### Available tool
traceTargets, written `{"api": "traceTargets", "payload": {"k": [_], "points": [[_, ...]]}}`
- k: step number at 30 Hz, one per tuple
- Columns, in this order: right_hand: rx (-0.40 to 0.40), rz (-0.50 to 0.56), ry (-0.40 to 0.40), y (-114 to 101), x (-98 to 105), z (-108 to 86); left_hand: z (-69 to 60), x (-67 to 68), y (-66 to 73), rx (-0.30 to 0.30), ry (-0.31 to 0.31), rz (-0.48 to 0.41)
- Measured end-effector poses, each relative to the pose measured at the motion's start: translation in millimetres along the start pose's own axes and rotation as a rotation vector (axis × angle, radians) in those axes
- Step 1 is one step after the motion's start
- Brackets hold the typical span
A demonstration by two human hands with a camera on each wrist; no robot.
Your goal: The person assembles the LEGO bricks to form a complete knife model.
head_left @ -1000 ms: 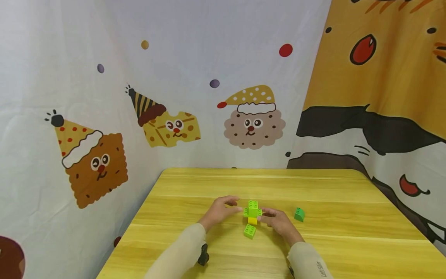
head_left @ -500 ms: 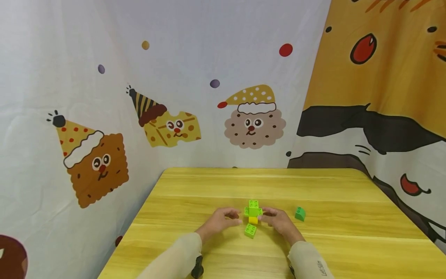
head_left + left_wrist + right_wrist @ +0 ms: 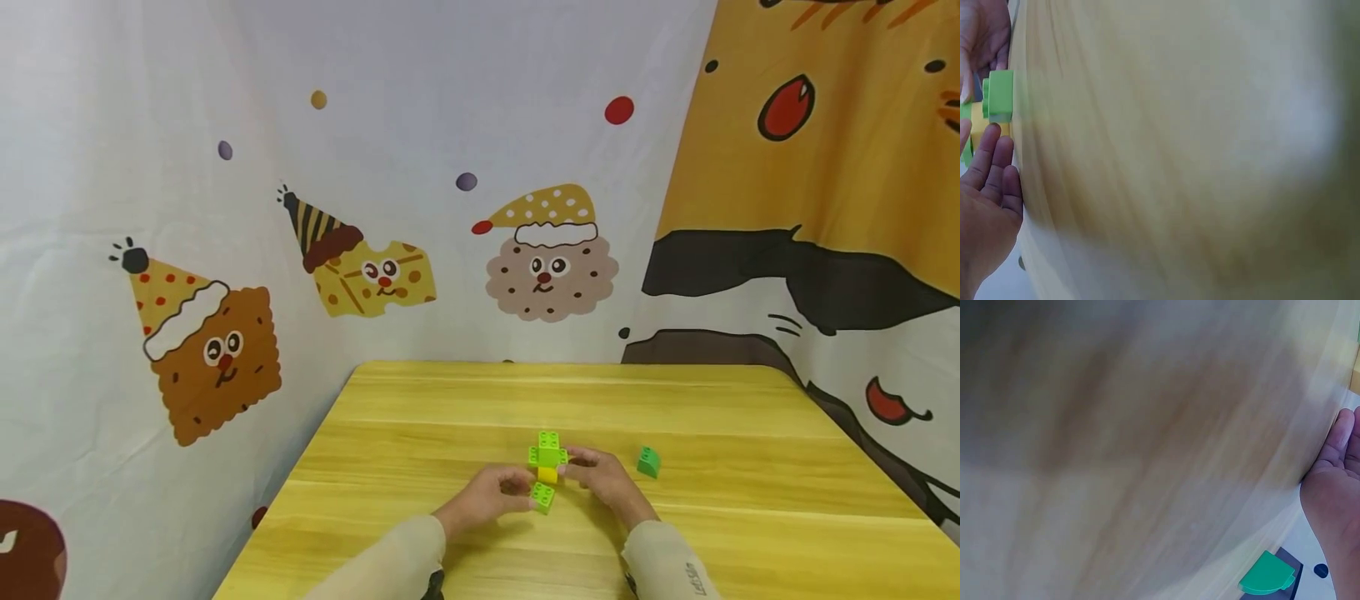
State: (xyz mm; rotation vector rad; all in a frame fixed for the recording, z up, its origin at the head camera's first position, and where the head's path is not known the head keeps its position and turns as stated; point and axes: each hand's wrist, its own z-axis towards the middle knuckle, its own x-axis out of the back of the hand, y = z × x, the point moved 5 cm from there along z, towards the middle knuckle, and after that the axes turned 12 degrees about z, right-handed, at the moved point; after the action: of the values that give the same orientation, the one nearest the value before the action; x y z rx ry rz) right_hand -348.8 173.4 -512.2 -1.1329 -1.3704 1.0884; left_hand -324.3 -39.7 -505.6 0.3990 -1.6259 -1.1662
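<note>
On the wooden table stands a small stack of toy building blocks (image 3: pixel 549 452), light green above a yellow block (image 3: pixel 547 475). My right hand (image 3: pixel 604 482) pinches the stack's right side between thumb and forefinger; its other fingers lie extended in the right wrist view. In front of the stack lies a loose light green block (image 3: pixel 543 498), also seen large in the left wrist view as a green block (image 3: pixel 1001 92). My left hand (image 3: pixel 486 498) is at this block's left side, fingertips close against it, fingers relaxed rather than wrapped round it. Whether they touch is unclear.
A darker green curved block (image 3: pixel 648 462) lies to the right of my right hand. The wooden table (image 3: pixel 450 400) meets a printed cloth backdrop (image 3: pixel 420 125) at its far edge. Another part of the cloth hangs on the right.
My left hand has come down and towards me from beside the stack, then right to the loose block. My right hand has stayed at the stack. The head view has shifted slightly.
</note>
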Motion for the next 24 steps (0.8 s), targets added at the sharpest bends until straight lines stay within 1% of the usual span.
{"api": "traceTargets", "payload": {"k": [4,7,14,18,24], "points": [[-0.006,-0.005,0.000,2.2,0.9,0.0,-3.6,-5.2,3.4,0.014,-0.032,-0.024],[-0.002,-0.001,-0.005,2.7,1.2,0.1,-4.6,-7.4,5.3,0.016,-0.039,-0.028],[-0.006,0.020,-0.006,3.4,1.8,-0.1,1.1,-8.7,2.4,0.024,0.021,0.032],[-0.007,0.019,0.002,2.9,1.5,0.2,3.6,-10.3,0.9,0.022,0.031,0.057],[0.007,0.013,-0.009,-0.6,-0.2,-0.3,6.0,-13.0,-0.6,0.034,0.038,0.088]]}}
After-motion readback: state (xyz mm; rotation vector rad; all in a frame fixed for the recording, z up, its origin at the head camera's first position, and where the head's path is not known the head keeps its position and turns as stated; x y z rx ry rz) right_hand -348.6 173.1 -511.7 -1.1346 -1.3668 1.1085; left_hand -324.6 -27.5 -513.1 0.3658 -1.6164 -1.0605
